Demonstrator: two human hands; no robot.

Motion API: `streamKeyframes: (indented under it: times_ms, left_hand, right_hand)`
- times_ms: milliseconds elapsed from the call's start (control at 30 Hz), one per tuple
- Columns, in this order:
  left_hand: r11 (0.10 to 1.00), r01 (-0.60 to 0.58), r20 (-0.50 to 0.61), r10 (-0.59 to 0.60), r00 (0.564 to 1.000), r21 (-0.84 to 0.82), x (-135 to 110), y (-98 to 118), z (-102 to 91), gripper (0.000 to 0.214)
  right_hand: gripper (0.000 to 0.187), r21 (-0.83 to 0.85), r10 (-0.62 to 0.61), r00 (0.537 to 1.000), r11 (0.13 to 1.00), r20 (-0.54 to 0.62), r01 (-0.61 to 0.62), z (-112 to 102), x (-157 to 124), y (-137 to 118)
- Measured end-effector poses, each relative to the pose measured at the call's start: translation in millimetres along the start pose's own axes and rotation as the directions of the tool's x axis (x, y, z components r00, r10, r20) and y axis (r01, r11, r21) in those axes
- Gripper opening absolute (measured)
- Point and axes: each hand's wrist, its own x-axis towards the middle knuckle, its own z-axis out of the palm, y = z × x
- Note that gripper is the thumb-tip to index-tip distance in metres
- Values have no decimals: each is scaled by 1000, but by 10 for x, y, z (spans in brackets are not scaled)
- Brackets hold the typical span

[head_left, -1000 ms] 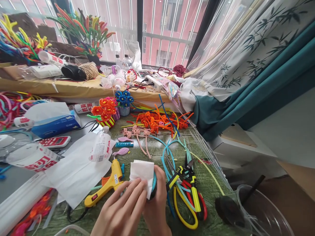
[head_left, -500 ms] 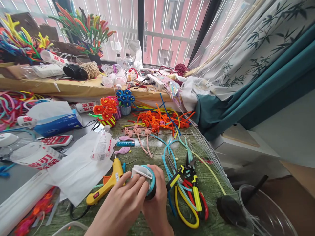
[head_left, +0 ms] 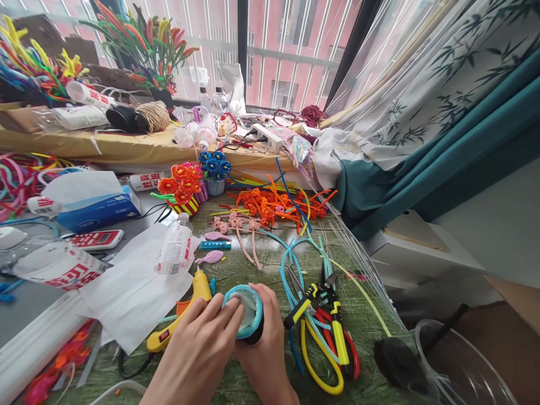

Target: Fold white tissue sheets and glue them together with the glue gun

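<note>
At the near edge, the right hand is wrapping closed around a small dark cup with a teal pipe-cleaner rim, gripping its side. The left hand is lying against the cup's left side, its fingertips pressing on a white tissue wad sitting inside the rim; whether they are pinching it cannot be told. The cup is being held just above the green table mat, near centre.

Just left, a yellow hot-glue gun is lying on the mat, touching a white paper sheet. Just right, yellow-handled cutters are resting over teal pipe cleaners.

Farther off, a clear plastic bottle is lying on the paper. Beyond it, orange pipe-cleaner flowers are sprawling at centre, with a blue tissue box at far left.
</note>
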Motion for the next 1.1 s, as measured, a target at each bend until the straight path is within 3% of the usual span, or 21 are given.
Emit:
streamKeyframes:
  times_ms: [133,233,433,733,933,1100]
  left_hand:
    - [994,109,334,-100,937,-11,112,41,-47,68]
    - [987,146,445,-103,890,-63,169,46,-86,69]
    - [989,125,463,-73,883,-81,130,66,-200,74]
    - [987,84,499,-5,867,-137,234,101,-141,74]
    - [976,125,423,-39,905,-178,106,1,-218,68]
    - [978,169,505,-85,859,-122,62,27,-191,57]
  right_hand:
    - [65,38,27,998,999,49,-28,-5,-6,5]
    - [67,48,39,998,998,58,-42,-11,-1,5]
    - [62,33,54,997,998,52,-56,-14,7,13]
    - [59,47,38,991,998,127,-44,-92,2,42]
    - [60,21,17,994,1000,104,-19,-87,5,40]
    - [62,22,-2,992,1000,129,-1,-108,6,17]
